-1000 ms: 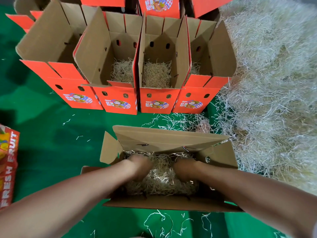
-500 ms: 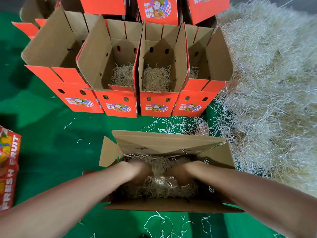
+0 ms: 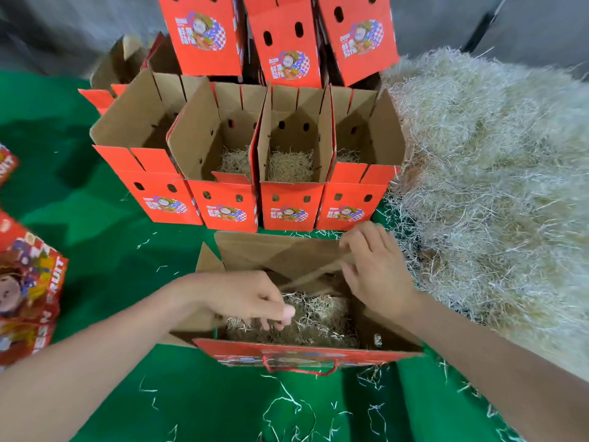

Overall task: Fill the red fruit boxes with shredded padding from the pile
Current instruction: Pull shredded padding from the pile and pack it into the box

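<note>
My left fingers [image 3: 276, 314] curl into padding [image 3: 322, 317] in the lower-centre box [image 3: 302, 355]; right fingers [image 3: 358, 240] touch its flap [image 3: 280, 253], grip unclear. Next, I'd fold it shut.

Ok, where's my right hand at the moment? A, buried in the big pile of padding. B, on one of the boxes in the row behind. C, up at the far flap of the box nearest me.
C: the right hand is at the brown far flap of the near box, short of the pile on its right.
</note>
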`<state>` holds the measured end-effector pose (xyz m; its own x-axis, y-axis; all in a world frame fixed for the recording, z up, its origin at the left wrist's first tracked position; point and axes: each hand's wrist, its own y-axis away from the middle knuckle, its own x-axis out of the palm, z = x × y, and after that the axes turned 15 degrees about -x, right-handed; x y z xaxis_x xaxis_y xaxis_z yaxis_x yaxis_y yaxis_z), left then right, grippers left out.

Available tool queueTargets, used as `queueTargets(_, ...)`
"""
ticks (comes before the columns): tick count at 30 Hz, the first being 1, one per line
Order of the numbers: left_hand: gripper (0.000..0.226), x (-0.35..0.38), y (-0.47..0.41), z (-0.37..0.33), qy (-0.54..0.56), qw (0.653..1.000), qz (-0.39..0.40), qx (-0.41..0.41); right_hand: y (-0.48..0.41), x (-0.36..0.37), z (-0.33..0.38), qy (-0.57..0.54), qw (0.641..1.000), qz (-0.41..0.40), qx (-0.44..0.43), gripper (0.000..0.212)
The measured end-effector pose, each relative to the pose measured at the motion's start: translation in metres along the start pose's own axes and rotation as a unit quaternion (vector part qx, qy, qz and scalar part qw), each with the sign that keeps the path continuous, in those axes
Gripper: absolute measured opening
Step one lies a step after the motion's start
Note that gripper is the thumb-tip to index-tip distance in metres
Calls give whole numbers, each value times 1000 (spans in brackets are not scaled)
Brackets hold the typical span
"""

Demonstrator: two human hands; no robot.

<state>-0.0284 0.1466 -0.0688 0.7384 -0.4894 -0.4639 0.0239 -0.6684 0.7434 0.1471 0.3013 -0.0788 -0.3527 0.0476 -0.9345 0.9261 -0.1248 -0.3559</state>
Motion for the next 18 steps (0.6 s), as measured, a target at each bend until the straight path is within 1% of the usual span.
queueTargets(1, 33, 3, 11, -6, 15, 1000, 16, 9, 2, -1, -5, 9, 999, 24, 28, 36)
queueTargets(2, 28, 7, 19, -12, 0, 1000, 6, 25, 2, -1, -13, 5, 996, 71, 55, 38)
queueTargets(3, 23, 11, 25, -18, -30, 998, -22, 44, 1, -2, -18, -11, 989, 123, 83, 33)
queueTargets(4, 20, 15, 29, -23, -56, 995, -54, 62, 0, -1, -22, -28, 982, 154, 108, 25)
queueTargets(5, 18, 17, 33, -28, -74, 991, -82, 70, -2, -1, -25, -43, 976, 173, 124, 22)
queueTargets(7, 16, 15, 41, -29, -110, 983, -136, 62, -8, 0, -23, -53, 975, 173, 129, 20)
queueTargets(9, 17, 3, 53, -15, -154, 966, -206, 19, -16, 1, -17, -54, 978, 155, 131, 20)
queueTargets(10, 17, -4, 59, -2, -159, 957, -243, -19, -19, 3, -14, -72, 978, 141, 135, 19)
queueTargets(12, 24, -14, 69, 27, -131, 933, -318, -106, -25, 4, -5, -164, 969, 127, 135, 19)
queueTargets(13, 33, -13, 71, 38, -92, 917, -366, -133, -28, 5, 0, -216, 959, 134, 122, 19)
queueTargets(14, 47, -7, 72, 44, -9, 896, -419, -147, -30, 6, 4, -253, 950, 152, 103, 19)
queueTargets(15, 58, 4, 71, 44, 99, 864, -470, -149, -31, 7, 7, -268, 942, 178, 92, 21)
queueTargets(16, 67, 17, 65, 43, 193, 829, -503, -147, -33, 8, 9, -265, 936, 212, 93, 24)
queueTargets(17, 73, 32, 57, 39, 262, 806, -508, -155, -32, 11, 8, -261, 929, 244, 102, 27)
queueTargets(18, 73, 44, 47, 36, 326, 793, -489, -158, -32, 13, 7, -272, 917, 268, 116, 27)
